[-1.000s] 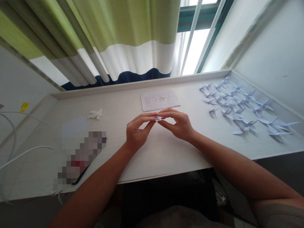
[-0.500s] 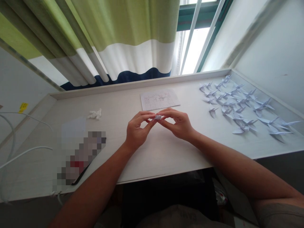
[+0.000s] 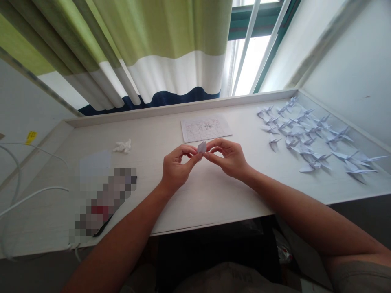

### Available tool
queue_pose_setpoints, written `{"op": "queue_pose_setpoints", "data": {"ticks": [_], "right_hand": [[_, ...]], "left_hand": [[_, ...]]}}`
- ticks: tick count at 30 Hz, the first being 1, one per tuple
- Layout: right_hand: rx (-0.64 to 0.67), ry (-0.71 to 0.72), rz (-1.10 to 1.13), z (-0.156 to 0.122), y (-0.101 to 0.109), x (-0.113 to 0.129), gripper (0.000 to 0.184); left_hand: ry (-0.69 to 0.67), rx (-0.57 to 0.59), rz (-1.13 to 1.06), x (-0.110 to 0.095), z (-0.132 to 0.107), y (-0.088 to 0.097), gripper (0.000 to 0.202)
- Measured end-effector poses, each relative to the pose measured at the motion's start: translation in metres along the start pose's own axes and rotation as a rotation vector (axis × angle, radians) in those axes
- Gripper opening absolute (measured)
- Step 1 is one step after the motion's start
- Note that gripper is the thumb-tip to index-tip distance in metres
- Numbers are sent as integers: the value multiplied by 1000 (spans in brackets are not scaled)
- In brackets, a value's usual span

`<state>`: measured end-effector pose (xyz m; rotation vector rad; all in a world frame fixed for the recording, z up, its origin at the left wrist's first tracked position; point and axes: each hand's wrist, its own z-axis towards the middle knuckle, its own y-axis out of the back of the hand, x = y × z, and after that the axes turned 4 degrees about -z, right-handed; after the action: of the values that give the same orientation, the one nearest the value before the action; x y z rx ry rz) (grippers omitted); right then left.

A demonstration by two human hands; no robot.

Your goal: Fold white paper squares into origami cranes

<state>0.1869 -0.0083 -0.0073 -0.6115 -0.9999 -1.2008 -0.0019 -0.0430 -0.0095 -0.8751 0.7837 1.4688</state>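
A small folded piece of white paper (image 3: 201, 147) is held up above the middle of the table, its pointed tips upward. My left hand (image 3: 178, 165) pinches it from the left between thumb and fingers. From the other side, the thumb and fingertips of my right hand (image 3: 228, 158) grip its right edge. The fingertips partly cover the paper's lower part. Just beyond my hands lies a printed sheet with a table on it (image 3: 206, 128). Several folded white paper cranes (image 3: 308, 132) stand grouped on the right side of the table.
On the left of the white table (image 3: 146, 134) lie a crumpled white tissue (image 3: 122, 146), a blank paper sheet (image 3: 95, 162) and a blurred-out dark-edged object (image 3: 106, 203). White cables (image 3: 36, 195) run at the far left. A low raised rim (image 3: 183, 105) borders the back, below a curtain (image 3: 171, 49).
The folded paper now stands higher between my fingers, showing more of its face and its pointed tips. My fingers have spread slightly apart around it; both arms stay in place.
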Motion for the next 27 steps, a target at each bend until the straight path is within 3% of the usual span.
{"op": "queue_pose_setpoints", "data": {"ticks": [11,22,27], "right_hand": [[42,31,-15,0,0,-3,12],[-48,-145,118,2,-6,-7,36],[76,-226,192,1,-8,-13,38]], "left_hand": [[107,47,-22,0,1,1,18],[258,-47,-158,-2,2,-7,36],[272,-80,-161,4,2,-7,37]]}}
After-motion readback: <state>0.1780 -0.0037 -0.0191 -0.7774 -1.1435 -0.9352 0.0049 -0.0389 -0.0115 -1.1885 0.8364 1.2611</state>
